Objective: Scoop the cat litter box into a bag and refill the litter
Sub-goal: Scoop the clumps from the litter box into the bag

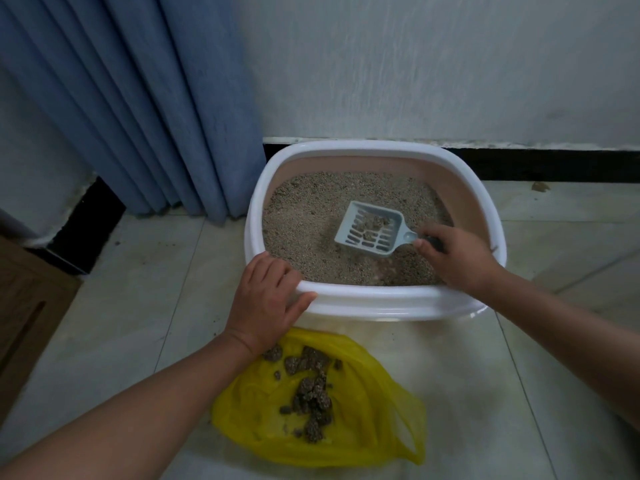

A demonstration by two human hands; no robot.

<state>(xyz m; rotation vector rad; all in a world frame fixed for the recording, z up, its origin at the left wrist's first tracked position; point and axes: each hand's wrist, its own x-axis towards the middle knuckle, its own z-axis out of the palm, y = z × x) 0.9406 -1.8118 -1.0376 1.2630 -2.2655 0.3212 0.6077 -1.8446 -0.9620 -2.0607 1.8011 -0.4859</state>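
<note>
A: Head view. Left arm pose?
B: It reaches forward from the lower left. The left hand (266, 299) lies over the near-left rim of the litter box (381, 303), fingers curled inside, thumb along the outer lip. Grip: clasping the rim.
A: Right arm?
B: It enters from the right edge. The right hand (453, 258) has its grip clenched round the handle of the scoop (370, 226), which is low over the litter (304, 216) and carries clumps.
A: Bag?
B: The yellow bag (363, 427) is on the floor just before the box, waste inside.

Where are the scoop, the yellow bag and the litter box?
scoop (362, 237), head view, slotted pan.
bag (374, 414), head view, bare yellow plastic.
litter box (381, 296), head view, near white rim.
</note>
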